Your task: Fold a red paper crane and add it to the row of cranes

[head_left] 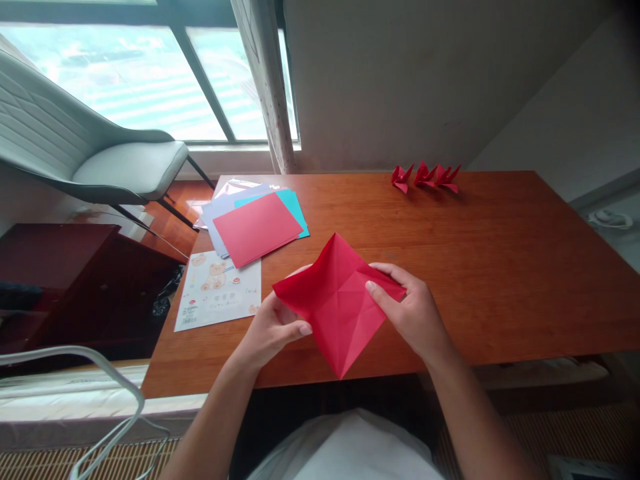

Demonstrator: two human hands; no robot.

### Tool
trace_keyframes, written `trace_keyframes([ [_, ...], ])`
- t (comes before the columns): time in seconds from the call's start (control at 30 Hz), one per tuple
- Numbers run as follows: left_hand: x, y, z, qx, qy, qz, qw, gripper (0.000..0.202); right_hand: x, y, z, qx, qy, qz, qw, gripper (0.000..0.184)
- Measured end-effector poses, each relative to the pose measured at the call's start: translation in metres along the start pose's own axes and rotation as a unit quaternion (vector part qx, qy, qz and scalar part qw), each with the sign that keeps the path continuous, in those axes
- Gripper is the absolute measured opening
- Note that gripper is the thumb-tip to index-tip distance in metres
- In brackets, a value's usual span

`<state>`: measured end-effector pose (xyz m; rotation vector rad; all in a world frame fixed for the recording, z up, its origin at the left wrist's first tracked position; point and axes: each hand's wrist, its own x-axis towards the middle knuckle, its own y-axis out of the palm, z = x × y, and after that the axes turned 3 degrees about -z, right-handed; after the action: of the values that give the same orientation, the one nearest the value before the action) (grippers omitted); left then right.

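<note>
Fingers [299,329] of my left hand [273,328] are curling around the left corner of a red square sheet of creased paper [337,307], the thumb pressing on top and the other fingers hiding underneath, so the pinch is closed on the paper. My right hand [414,312] is doing much the same at the right corner: its thumb is lying across the top face and the remaining fingers are wrapping under the edge, also closed on the sheet. From my station I am seeing the sheet spreading as a diamond between both hands, near the middle of the near edge of the brown wooden desk [500,267], with its lowest point reaching down to that edge and fold lines crossing at its middle. Toward the left edge of the desk, a printed white card with cartoon bears [220,293] is lying flat. Just beyond it a loose stack of coloured paper sheets [256,228] is fanning out, a red one sitting on top of teal and pale lilac ones. Along the far edge, three small red folded paper figures [425,177] are standing in a row, well apart from both hands. Off the desk's far left corner, a grey padded chair [100,160] is standing by the window.
</note>
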<state>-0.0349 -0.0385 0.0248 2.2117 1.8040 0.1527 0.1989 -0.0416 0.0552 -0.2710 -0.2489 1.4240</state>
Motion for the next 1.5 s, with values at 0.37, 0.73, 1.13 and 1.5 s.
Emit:
trace_keyframes([
  [0.37, -0.001, 0.000, 0.005, 0.018, 0.016, -0.003, 1.000, 0.082, -0.001, -0.001, 0.003, -0.002, -0.011, 0.000, 1.000, 0.024],
  [0.73, -0.005, -0.012, 0.006, -0.024, 0.020, -0.002, 1.000, 0.066, 0.001, -0.002, -0.002, 0.018, 0.010, 0.003, 1.000, 0.026],
  [1.13, 0.000, -0.007, -0.001, 0.013, 0.023, -0.023, 0.999, 0.030, 0.002, -0.005, -0.003, -0.037, -0.034, 0.004, 0.999, 0.024],
  [1.5, -0.004, -0.003, 0.004, 0.067, 0.031, -0.026, 0.997, 0.039, -0.001, -0.004, 0.004, -0.065, -0.067, 0.005, 0.996, 0.023],
])
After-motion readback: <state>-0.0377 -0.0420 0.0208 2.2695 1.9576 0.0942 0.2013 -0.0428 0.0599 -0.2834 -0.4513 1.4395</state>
